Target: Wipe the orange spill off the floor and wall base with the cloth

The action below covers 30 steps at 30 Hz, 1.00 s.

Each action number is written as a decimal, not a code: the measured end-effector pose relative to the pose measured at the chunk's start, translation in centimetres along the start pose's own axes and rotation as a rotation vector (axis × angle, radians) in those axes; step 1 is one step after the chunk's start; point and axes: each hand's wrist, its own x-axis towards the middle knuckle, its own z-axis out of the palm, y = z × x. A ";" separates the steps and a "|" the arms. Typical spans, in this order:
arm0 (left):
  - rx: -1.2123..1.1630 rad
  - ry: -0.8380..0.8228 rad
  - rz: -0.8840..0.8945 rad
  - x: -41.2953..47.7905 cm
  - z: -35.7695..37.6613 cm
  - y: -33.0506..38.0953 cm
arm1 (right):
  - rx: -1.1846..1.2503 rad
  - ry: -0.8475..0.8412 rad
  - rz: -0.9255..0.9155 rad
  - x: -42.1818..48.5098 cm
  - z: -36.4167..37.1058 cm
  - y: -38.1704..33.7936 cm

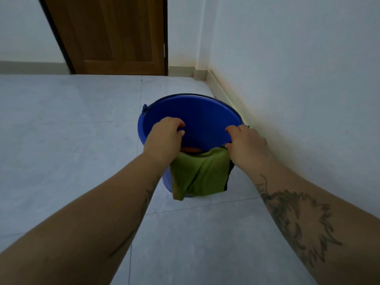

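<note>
A blue bucket (193,114) stands on the tiled floor close to the right wall. A green cloth (200,174) hangs over its near rim and down its outside. My left hand (164,136) is closed over the near rim at the cloth's left end. At the cloth's right end, my right hand (245,144) pinches the cloth's top corner against the rim. A small orange patch (190,149) shows inside the bucket just above the cloth. Faint orange-yellow staining (236,93) runs along the wall base at the right.
A brown wooden door (115,36) with a dark frame stands at the far wall. A beige skirting board (218,83) runs along the right wall and meets the corner behind the bucket. Grey floor tiles (72,124) stretch to the left.
</note>
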 end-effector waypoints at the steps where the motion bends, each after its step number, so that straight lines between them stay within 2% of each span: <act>1: 0.061 -0.032 0.077 -0.6 0.0 0.5 | 0.035 0.081 -0.046 -0.6 0.1 -0.3; 3: 0.178 -0.177 0.218 -2.1 -0.1 1.1 | 0.162 0.170 -0.209 -1.6 0.2 -0.9; 5: 0.272 -0.334 0.286 -3.6 0.4 1.0 | 0.231 0.038 -0.355 -2.7 0.6 -1.3; 7: 0.354 -0.401 0.332 -4.5 1.3 0.1 | 0.146 -0.120 -0.415 -3.9 1.8 -1.2; 8: 0.390 -0.417 0.345 -4.6 1.5 -0.3 | 0.090 -0.147 -0.428 -4.1 2.6 -0.6; 12: 0.450 -0.529 0.400 -3.0 0.5 -1.3 | 0.033 -0.163 -0.388 -3.0 2.9 1.1; 15: 0.404 -0.648 0.332 -2.0 -0.5 -1.9 | -0.028 -0.112 -0.374 -2.8 2.9 1.6; 18: 0.407 -0.645 0.289 -2.3 0.1 -1.9 | 0.009 -0.099 -0.317 -3.7 3.3 1.2; 21: 0.413 -0.632 0.256 -2.5 0.5 -1.4 | 0.088 -0.194 -0.219 -3.8 2.7 0.0; 26: 0.401 -0.756 0.093 -2.1 -0.1 -0.1 | 0.137 -0.456 -0.134 -2.4 0.5 -1.6; 28: 0.451 -0.726 0.022 -1.9 -0.9 0.9 | 0.194 -0.557 -0.058 -1.5 -1.3 -1.5; 30: 0.541 -0.634 -0.032 -1.8 -2.6 2.6 | 0.203 -0.544 -0.028 -0.9 -4.2 -0.8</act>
